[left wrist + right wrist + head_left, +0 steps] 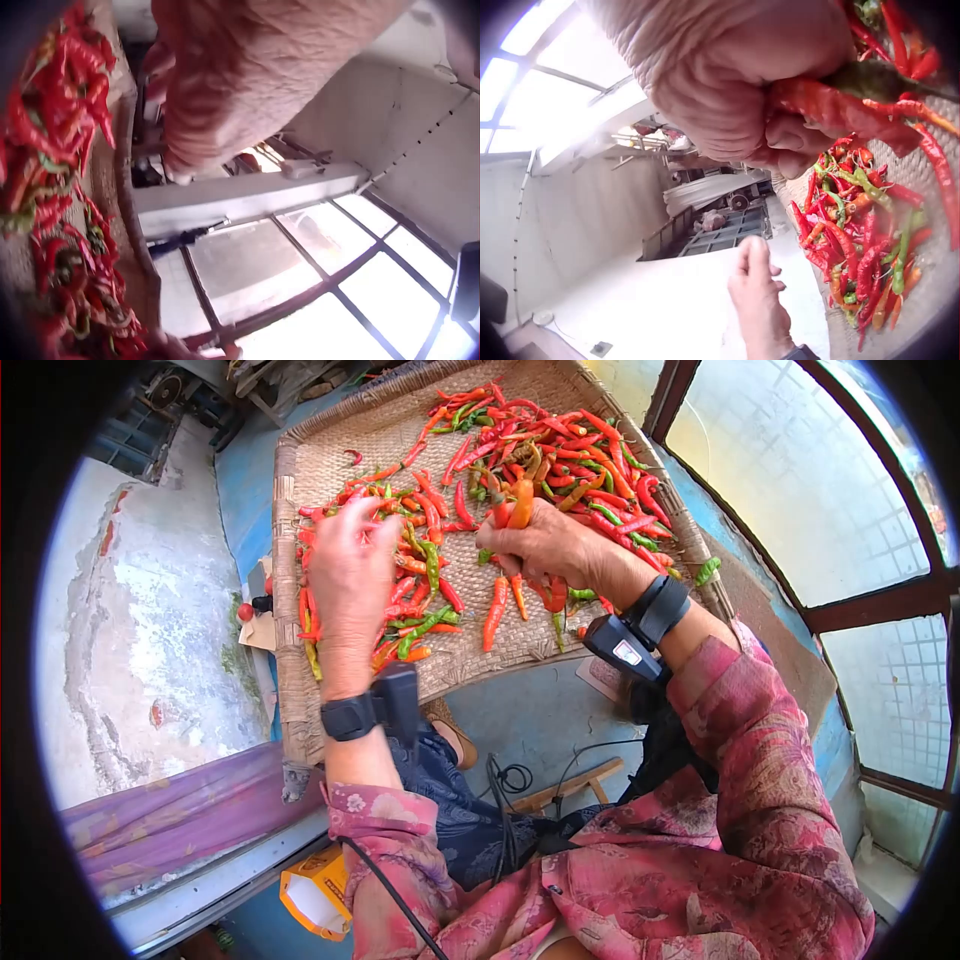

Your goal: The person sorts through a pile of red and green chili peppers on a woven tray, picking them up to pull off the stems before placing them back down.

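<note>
Several red, orange and green chili peppers (521, 503) stick out of my right hand (560, 548), whose fingers curl round them above the woven tray (462, 660). In the right wrist view a red chili pepper (832, 105) with a dark green end lies against the curled fingers. My left hand (350, 575) is blurred in the head view, over the left pile of chili peppers (425, 595). From the right wrist, this left hand (761, 307) appears loosely bent, with no pepper visible in it.
A larger pile of mixed chili peppers (585, 470) covers the tray's far right. Loose peppers (495, 615) lie between the piles. Windows (800, 480) stand at the right, a worn wall (160, 630) at the left. Below the tray are a cable (510, 780) and an orange box (318, 890).
</note>
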Tool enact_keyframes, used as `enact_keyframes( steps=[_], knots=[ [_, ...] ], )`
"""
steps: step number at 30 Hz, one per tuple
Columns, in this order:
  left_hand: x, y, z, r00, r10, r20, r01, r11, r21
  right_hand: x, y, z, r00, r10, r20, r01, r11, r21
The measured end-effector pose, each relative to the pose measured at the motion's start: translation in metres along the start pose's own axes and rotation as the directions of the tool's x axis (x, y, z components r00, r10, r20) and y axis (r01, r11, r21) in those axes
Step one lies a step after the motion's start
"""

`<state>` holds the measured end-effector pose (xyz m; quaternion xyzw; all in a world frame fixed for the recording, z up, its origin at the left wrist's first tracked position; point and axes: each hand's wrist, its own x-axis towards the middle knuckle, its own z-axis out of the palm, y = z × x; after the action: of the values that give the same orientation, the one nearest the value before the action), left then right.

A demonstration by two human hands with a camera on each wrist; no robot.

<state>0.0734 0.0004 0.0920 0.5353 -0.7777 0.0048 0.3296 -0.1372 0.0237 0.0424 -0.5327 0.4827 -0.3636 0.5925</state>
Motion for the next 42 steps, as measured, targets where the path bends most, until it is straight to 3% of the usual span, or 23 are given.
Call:
enact_keyframes(
  steps=[1,3,5,7,9,10,11,13,16,19,20,21,22,23,26,28,29,31,33,37,39,41,42],
  knots=[
    [-0.003,0.018,0.006,0.992,-0.002,0.129,0.034,0.967,-0.252,0.000,0.001,0.004,0.995,-0.104,0.006,0.104,0.991,-0.085],
    [-0.009,0.039,0.023,0.965,0.086,0.246,0.033,0.896,-0.442,0.001,0.004,0.008,0.994,-0.100,0.036,0.104,0.985,-0.141],
    [-0.011,0.045,0.038,0.948,0.136,0.289,0.063,0.807,-0.587,-0.002,0.002,0.013,0.974,-0.224,0.028,0.226,0.959,-0.169],
    [-0.008,0.043,0.041,0.959,0.123,0.257,0.055,0.805,-0.590,0.003,0.004,0.009,0.955,-0.295,0.046,0.298,0.934,-0.197],
    [-0.005,0.038,0.042,0.982,-0.042,0.183,0.154,0.738,-0.657,-0.007,-0.013,-0.001,0.996,0.014,0.091,-0.021,0.997,0.079],
    [-0.001,0.034,0.033,0.980,-0.077,0.184,0.170,0.806,-0.568,-0.009,-0.018,0.000,1.000,0.011,0.029,-0.018,0.968,0.250],
    [0.002,0.026,0.030,0.975,-0.127,0.182,0.218,0.711,-0.668,-0.011,-0.023,0.000,0.999,0.009,-0.034,0.004,0.940,0.340],
    [0.008,0.011,0.017,0.949,-0.297,0.105,0.290,0.695,-0.658,-0.010,-0.024,-0.009,0.993,0.039,-0.111,0.010,0.913,0.408],
    [0.009,-0.023,-0.004,0.909,-0.374,0.184,0.402,0.669,-0.625,-0.005,-0.013,-0.016,0.993,0.054,-0.107,0.010,0.851,0.525],
    [0.007,-0.072,-0.012,0.906,-0.344,0.247,0.403,0.881,-0.249,-0.002,-0.010,-0.012,0.982,0.091,-0.165,-0.008,0.895,0.445],
    [0.004,-0.077,-0.010,0.905,-0.346,0.246,0.404,0.881,-0.247,-0.002,-0.009,-0.011,0.982,0.091,-0.163,-0.009,0.895,0.446],
    [0.001,-0.070,-0.014,0.942,-0.332,0.056,0.327,0.941,0.090,-0.002,-0.009,-0.008,0.984,0.080,-0.158,-0.009,0.915,0.404],
    [-0.001,-0.063,-0.017,0.963,-0.244,-0.116,0.270,0.863,0.428,-0.002,-0.009,-0.006,0.986,0.069,-0.153,-0.009,0.932,0.362],
    [-0.001,-0.055,-0.018,0.963,-0.245,-0.117,0.271,0.862,0.429,-0.002,-0.009,-0.003,0.986,0.069,-0.152,-0.009,0.932,0.362],
    [0.002,-0.020,-0.012,0.982,-0.047,-0.183,0.080,0.981,0.176,-0.003,-0.009,0.005,0.997,-0.011,-0.075,0.030,0.965,0.262],
    [-0.002,0.012,0.001,0.999,-0.004,0.041,0.018,0.940,-0.342,0.000,-0.007,0.009,0.999,0.028,-0.045,-0.021,0.989,0.146],
    [-0.006,0.031,0.007,0.987,-0.014,0.161,0.088,0.883,-0.461,0.003,-0.004,0.011,0.997,0.069,-0.017,-0.068,0.997,0.032],
    [-0.012,0.047,0.025,0.964,0.162,0.212,-0.033,0.860,-0.509,0.015,0.013,0.016,0.992,-0.128,-0.006,0.127,0.984,-0.125],
    [-0.013,0.050,0.038,0.956,0.225,0.189,-0.092,0.840,-0.534,0.016,0.022,0.020,0.954,-0.301,-0.004,0.295,0.937,-0.187],
    [-0.005,0.045,0.046,0.961,0.236,0.145,-0.106,0.798,-0.593,0.010,0.014,0.015,0.962,-0.273,0.034,0.274,0.940,-0.202],
    [0.004,0.035,0.037,0.987,-0.069,0.144,0.141,0.798,-0.585,0.003,0.002,0.014,1.000,0.019,-0.024,-0.019,1.000,-0.014],
    [0.020,0.008,0.031,0.959,-0.266,0.098,0.263,0.710,-0.653,-0.004,-0.012,0.007,0.997,-0.040,-0.063,0.037,0.998,-0.050],
    [0.026,-0.009,0.028,0.946,-0.320,0.056,0.274,0.694,-0.666,-0.004,-0.015,0.002,0.996,0.019,-0.091,-0.008,0.993,0.121]
  ],
)
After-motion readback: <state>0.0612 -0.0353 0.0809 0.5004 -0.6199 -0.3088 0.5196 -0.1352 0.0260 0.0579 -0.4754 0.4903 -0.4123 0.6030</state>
